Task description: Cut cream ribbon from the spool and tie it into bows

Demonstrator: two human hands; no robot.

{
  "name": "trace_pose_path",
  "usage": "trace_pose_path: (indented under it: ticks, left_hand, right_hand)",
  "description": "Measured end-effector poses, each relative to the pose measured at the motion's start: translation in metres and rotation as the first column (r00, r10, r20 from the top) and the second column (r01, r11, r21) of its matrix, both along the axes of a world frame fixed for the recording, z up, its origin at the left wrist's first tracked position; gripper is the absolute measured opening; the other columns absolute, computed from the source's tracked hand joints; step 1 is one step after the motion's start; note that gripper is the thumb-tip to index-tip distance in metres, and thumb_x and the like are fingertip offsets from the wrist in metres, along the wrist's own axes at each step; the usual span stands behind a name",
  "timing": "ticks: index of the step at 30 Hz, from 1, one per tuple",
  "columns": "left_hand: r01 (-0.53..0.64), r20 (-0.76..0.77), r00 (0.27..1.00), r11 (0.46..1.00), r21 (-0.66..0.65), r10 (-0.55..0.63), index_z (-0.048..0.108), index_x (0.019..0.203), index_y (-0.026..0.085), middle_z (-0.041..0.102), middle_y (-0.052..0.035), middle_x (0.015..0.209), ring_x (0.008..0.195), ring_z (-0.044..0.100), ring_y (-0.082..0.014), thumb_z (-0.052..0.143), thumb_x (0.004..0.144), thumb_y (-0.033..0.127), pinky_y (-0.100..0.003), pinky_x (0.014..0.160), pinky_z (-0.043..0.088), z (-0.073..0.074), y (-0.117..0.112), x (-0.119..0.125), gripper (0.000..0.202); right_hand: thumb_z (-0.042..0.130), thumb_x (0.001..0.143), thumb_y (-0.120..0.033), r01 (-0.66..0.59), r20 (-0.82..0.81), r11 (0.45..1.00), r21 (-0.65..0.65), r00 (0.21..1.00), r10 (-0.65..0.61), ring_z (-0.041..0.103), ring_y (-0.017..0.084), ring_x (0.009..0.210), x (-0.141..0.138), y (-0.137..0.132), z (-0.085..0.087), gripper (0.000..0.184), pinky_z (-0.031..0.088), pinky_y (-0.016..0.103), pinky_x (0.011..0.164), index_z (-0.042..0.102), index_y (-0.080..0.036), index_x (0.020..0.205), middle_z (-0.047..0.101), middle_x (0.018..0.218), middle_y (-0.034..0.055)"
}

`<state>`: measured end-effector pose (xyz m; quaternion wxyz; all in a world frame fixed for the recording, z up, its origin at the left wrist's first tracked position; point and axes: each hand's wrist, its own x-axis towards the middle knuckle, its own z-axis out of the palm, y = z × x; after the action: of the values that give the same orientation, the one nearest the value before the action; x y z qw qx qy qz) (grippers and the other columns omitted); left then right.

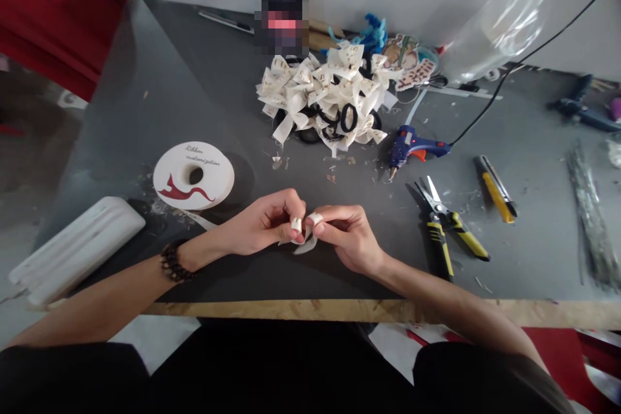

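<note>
A short cream ribbon [306, 244] is looped between my two hands, just above the table's front part. My left hand [264, 223] pinches one loop of it between thumb and forefinger. The other loop sits in the pinch of my right hand [350, 236]. The ribbon's loose ends hang below the fingers. Left of my hands stands a white ribbon spool [218, 174] with red printing, a strip of ribbon trailing from its base. Beyond my hands lies a pile of cream ribbon bows [310, 94] with black hair ties [348, 118] among them.
Right of the pile lies a blue glue gun [410, 145] with a black cord. Nearer are yellow-black snips [439, 210] with parted blades and a yellow utility knife [499, 191]. A long white case [80, 249] lies at left. Blue pliers [582, 107] lie far right.
</note>
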<state>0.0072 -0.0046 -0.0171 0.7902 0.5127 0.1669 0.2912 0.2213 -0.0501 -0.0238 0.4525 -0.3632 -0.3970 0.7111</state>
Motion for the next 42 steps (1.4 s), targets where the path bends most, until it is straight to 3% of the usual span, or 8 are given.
trace_pose_path:
  ticks: [4,13,18,24,30,34,38,42]
  left_hand:
    - [-0.011,0.089,0.996,0.999,-0.041,0.014,0.044,0.119,0.03,0.063,0.0069,0.081,0.079,0.068,-0.0114,0.075,0.096,0.012,-0.025,0.076,0.057,-0.001,-0.001,0.004,0.043]
    - [-0.139,-0.043,0.99,0.986,-0.091,0.136,0.062,0.096,0.016,0.077,-0.0044,0.088,0.082,0.075,-0.0119,0.083,0.089,0.014,-0.02,0.072,0.057,-0.003,-0.001,0.003,0.022]
    - [-0.152,-0.091,0.986,0.982,-0.114,0.142,0.068,0.081,0.014,0.081,-0.0071,0.085,0.077,0.076,-0.0136,0.091,0.081,0.015,-0.021,0.068,0.06,-0.001,-0.003,0.003,0.022]
    - [-0.276,-0.19,0.95,0.953,-0.128,0.249,0.077,0.085,0.013,0.082,-0.0061,0.083,0.071,0.076,-0.0121,0.094,0.078,0.019,-0.018,0.064,0.058,-0.002,0.0,0.003,0.019]
    - [-0.293,-0.207,0.942,0.949,-0.117,0.266,0.076,0.104,0.016,0.083,-0.0037,0.08,0.072,0.078,-0.014,0.095,0.078,0.02,-0.019,0.068,0.06,-0.003,0.001,0.003,0.032]
    - [-0.374,-0.245,0.902,0.927,-0.026,0.357,0.078,0.083,0.013,0.083,-0.0081,0.087,0.077,0.079,-0.0153,0.092,0.081,0.024,-0.021,0.07,0.062,-0.001,0.0,0.003,0.018]
    - [-0.356,-0.163,0.926,0.931,-0.077,0.34,0.077,0.082,0.015,0.083,-0.0074,0.087,0.081,0.08,-0.0173,0.092,0.082,0.022,-0.024,0.074,0.064,-0.002,0.0,0.002,0.017]
    - [-0.296,-0.102,0.953,0.948,-0.116,0.285,0.08,0.099,0.018,0.082,-0.003,0.081,0.075,0.078,-0.0121,0.091,0.083,0.019,-0.02,0.074,0.062,-0.005,0.0,0.0,0.02]
  right_hand:
    - [0.092,0.083,-0.033,0.088,0.075,0.996,-0.001,0.993,-0.087,0.074,0.02,0.074,-0.001,0.0,-0.002,0.011,0.064,0.039,0.072,0.087,-0.036,0.093,0.081,0.086,-0.0003]
    - [0.087,0.088,-0.033,0.128,0.177,0.99,0.052,0.975,-0.135,0.075,0.017,0.075,0.003,0.004,-0.003,0.016,0.064,0.033,0.07,0.077,-0.028,0.099,0.08,0.088,0.0]
    - [0.092,0.082,-0.033,0.084,0.181,0.996,-0.019,0.98,-0.079,0.066,0.013,0.057,0.006,0.011,0.006,0.04,0.053,0.025,0.052,0.061,-0.027,0.106,0.076,0.075,-0.0046]
    - [0.086,0.089,-0.029,0.145,0.365,0.948,0.284,0.898,-0.246,0.078,0.017,0.081,0.002,0.005,0.011,0.019,0.064,0.031,0.077,0.074,-0.024,0.103,0.081,0.091,0.001]
    - [0.079,0.097,-0.028,0.132,0.427,0.926,0.355,0.858,-0.286,0.076,0.017,0.087,0.002,-0.001,0.009,0.006,0.062,0.034,0.083,0.082,-0.028,0.102,0.082,0.098,0.0002]
    - [0.064,0.107,-0.034,0.099,0.514,0.94,0.325,0.816,-0.264,0.072,0.016,0.081,0.004,-0.001,0.011,0.018,0.059,0.033,0.074,0.08,-0.028,0.11,0.081,0.1,0.002]
    - [0.073,0.101,-0.036,0.152,0.428,0.962,0.229,0.871,-0.24,0.068,0.017,0.073,0.002,-0.001,0.013,0.042,0.054,0.032,0.065,0.064,-0.031,0.141,0.077,0.088,0.0004]
    - [0.079,0.096,-0.036,0.191,0.211,0.98,0.05,0.957,-0.197,0.07,0.016,0.081,-0.004,-0.006,0.014,0.017,0.056,0.031,0.074,0.076,-0.027,0.111,0.077,0.093,0.0015]
